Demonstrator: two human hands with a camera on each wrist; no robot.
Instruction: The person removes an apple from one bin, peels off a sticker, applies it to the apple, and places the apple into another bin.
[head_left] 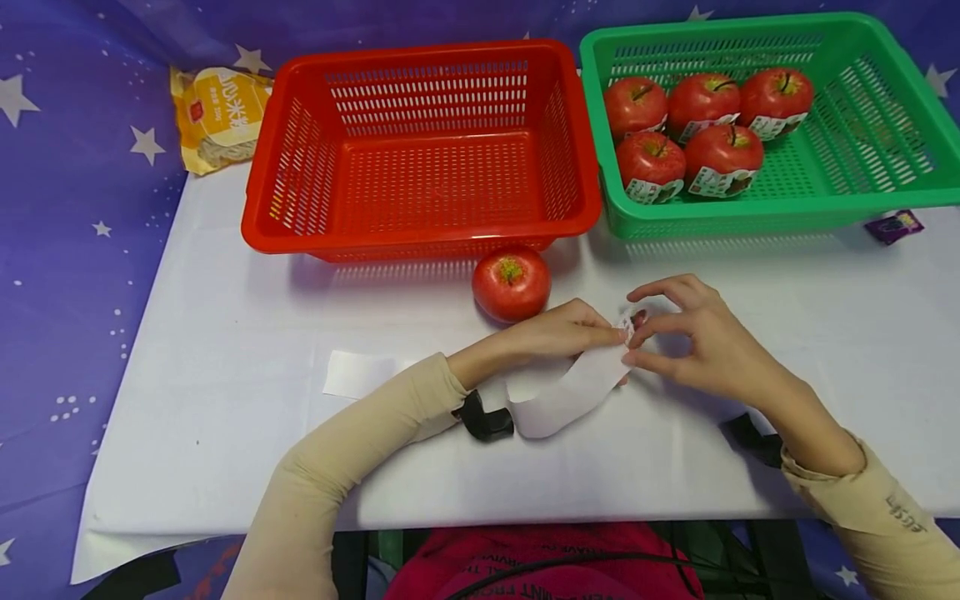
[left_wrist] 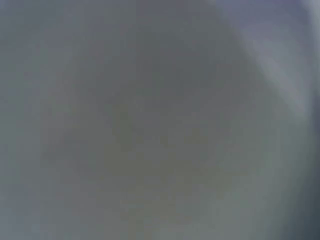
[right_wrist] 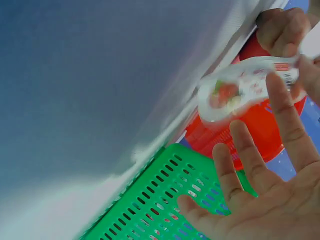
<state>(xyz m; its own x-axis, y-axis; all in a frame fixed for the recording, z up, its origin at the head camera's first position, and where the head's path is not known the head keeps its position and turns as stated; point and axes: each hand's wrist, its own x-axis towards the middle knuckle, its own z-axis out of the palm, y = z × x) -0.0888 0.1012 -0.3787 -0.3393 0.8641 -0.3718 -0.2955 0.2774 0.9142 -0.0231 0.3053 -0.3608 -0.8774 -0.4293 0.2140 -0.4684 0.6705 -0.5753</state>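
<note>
My left hand (head_left: 566, 329) grips a white paper strip of labels (head_left: 566, 400), which curls down toward the table. At the strip's upper end, my right hand (head_left: 697, 337) pinches a printed label (right_wrist: 232, 92) between thumb and index finger, its other fingers spread. The label bears a red fruit picture and small print, and bends away from the strip in the right wrist view. A red apple (head_left: 512, 285) with no label showing sits just beyond my left hand, by the red basket. The left wrist view is a grey blur.
A red basket (head_left: 420, 242) with nothing in it stands at the back. Beside it, a green basket (head_left: 750, 215) holds several labelled apples (head_left: 723, 158). A yellow bag (head_left: 225, 112) lies back left, a purple wrapper (head_left: 895, 226) at right, a white paper piece (head_left: 356, 374) at left.
</note>
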